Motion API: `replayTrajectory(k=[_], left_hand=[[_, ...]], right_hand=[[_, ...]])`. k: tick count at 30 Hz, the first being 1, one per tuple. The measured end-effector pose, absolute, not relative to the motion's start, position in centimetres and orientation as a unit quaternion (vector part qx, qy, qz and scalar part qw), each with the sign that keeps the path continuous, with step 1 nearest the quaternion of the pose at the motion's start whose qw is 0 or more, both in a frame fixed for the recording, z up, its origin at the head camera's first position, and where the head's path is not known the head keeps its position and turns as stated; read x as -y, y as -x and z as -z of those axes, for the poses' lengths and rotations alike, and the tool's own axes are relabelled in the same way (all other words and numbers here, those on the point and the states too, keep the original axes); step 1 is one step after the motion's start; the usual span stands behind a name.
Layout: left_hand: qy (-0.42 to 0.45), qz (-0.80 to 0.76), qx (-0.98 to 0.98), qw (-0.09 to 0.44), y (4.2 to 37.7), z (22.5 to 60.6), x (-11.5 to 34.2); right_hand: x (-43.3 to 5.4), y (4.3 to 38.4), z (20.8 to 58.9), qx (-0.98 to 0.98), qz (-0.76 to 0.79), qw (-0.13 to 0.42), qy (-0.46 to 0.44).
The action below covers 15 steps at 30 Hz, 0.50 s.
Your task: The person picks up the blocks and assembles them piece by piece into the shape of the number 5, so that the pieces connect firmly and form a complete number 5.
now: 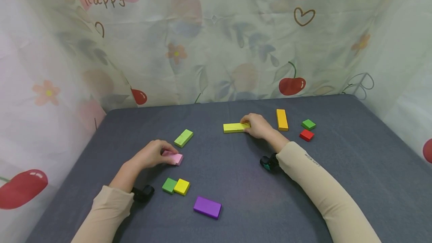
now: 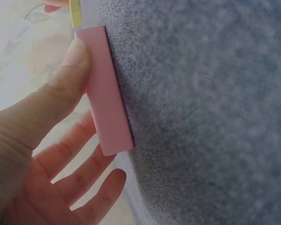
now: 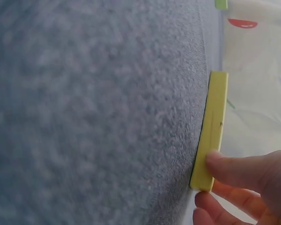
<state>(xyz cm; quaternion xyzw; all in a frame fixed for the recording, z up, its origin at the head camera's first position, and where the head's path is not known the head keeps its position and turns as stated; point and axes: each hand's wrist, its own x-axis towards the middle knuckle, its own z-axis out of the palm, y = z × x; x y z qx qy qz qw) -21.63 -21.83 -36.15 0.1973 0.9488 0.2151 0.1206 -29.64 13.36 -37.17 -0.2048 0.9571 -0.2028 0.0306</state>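
My left hand pinches a pink block at the left of the table. In the left wrist view the thumb lies on the near face of the pink block, whose long edge is at the cloth. Farther back, my right hand pinches the right end of a long yellow block. The right wrist view has the thumb on the side of this yellow block, which lies along the cloth. Just beyond the left hand is a light green block.
A green block touches a small yellow block nearer me, with a purple block to their right. Right of the right hand are an orange block, a green block and a red block. A printed curtain hangs behind the table.
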Motion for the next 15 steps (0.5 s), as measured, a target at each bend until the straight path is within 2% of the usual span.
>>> replayTrajectory(k=[15], left_hand=[[-0.232,-0.219,-0.942,0.105,21.7,36.4,22.4]], right_hand=[[-14.5,29.7,36.9,-0.957,0.222,0.052,0.180]])
